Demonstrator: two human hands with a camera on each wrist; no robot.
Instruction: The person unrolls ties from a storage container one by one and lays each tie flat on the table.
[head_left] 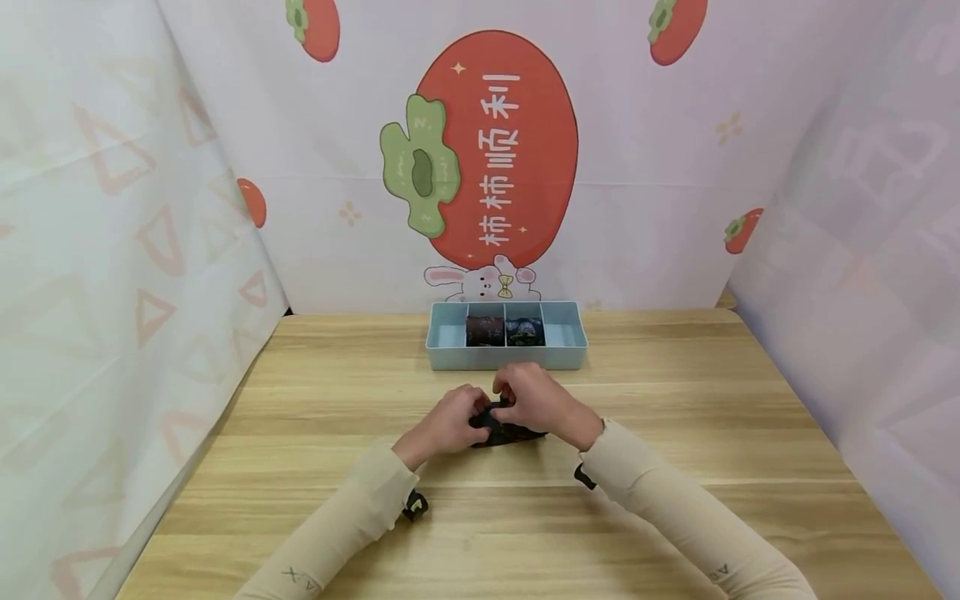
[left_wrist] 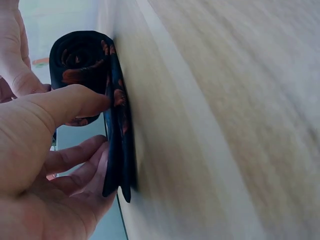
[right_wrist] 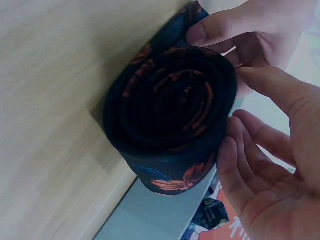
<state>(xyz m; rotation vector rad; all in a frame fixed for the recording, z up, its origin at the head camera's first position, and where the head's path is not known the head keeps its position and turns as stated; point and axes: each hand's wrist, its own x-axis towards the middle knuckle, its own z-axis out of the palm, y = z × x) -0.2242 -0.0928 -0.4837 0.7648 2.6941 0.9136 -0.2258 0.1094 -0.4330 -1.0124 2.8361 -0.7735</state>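
Note:
A dark necktie point(head_left: 510, 433) with orange flowers and blue leaves lies on the table, mostly wound into a roll point(right_wrist: 170, 110) with a short flat tail point(left_wrist: 120, 150). My left hand point(head_left: 452, 419) pinches that tail between thumb and fingers at the roll's left side. Curled against the roll, the fingers and thumb of my right hand point(head_left: 536, 402) hold it from the other side. Both hands partly cover the tie in the head view.
Behind the hands stands a light blue divided box point(head_left: 506, 359). Its two middle compartments hold a brownish roll point(head_left: 485, 332) and a dark patterned roll point(head_left: 525, 332). A printed cloth backdrop point(head_left: 630, 225) hangs past the wooden table point(head_left: 337, 375).

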